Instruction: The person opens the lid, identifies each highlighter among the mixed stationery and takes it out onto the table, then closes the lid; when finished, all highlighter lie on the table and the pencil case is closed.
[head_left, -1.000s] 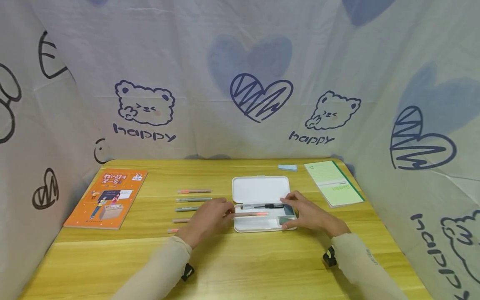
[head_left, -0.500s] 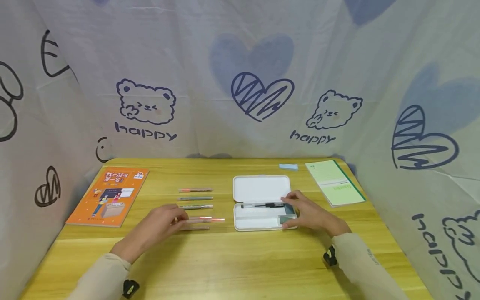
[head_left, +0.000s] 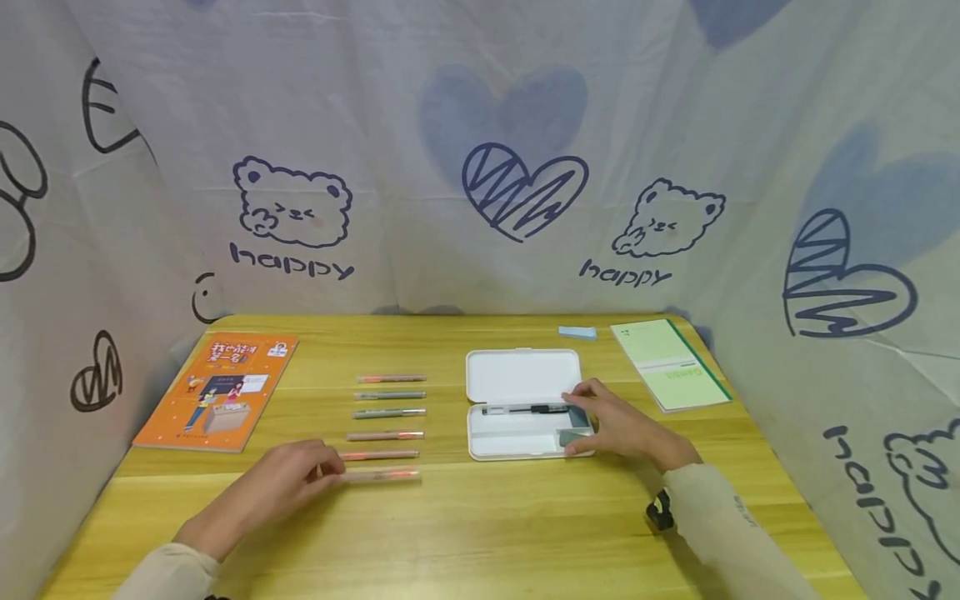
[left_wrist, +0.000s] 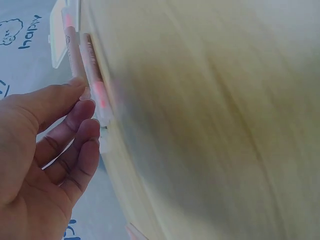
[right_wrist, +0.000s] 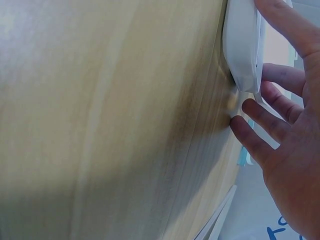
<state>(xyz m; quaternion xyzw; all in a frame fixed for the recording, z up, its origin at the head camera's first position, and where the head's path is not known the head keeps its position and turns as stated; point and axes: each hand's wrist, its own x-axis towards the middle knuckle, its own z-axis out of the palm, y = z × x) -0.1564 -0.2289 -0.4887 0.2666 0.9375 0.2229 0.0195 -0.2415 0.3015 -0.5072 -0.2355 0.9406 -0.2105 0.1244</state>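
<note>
My left hand (head_left: 273, 483) pinches the left end of a clear pen with a pink-orange band (head_left: 386, 476), low over the table in front of a column of several pens. In the left wrist view that pen (left_wrist: 74, 52) sits between thumb and fingertip, beside another pink-banded pen (left_wrist: 95, 75). The nearest lying pen (head_left: 382, 455) is just behind it. My right hand (head_left: 626, 429) grips the right end of a white pencil case (head_left: 517, 448), thumb at the near edge, a finger near the hinge. The lid (head_left: 522, 375) is folded back. Inside lies a black-and-clear pen (head_left: 525, 409).
An orange book (head_left: 213, 396) lies at the left. At the right is a pale green notebook (head_left: 670, 365), with a small light-blue item (head_left: 577, 332) near the table's back edge. Printed cloth (head_left: 420, 233) hangs behind and at both sides of the wooden table (head_left: 510, 533).
My left hand has carried the pen from above the case leftward and toward me, to the near end of the pen column. The right hand has stayed on the case.
</note>
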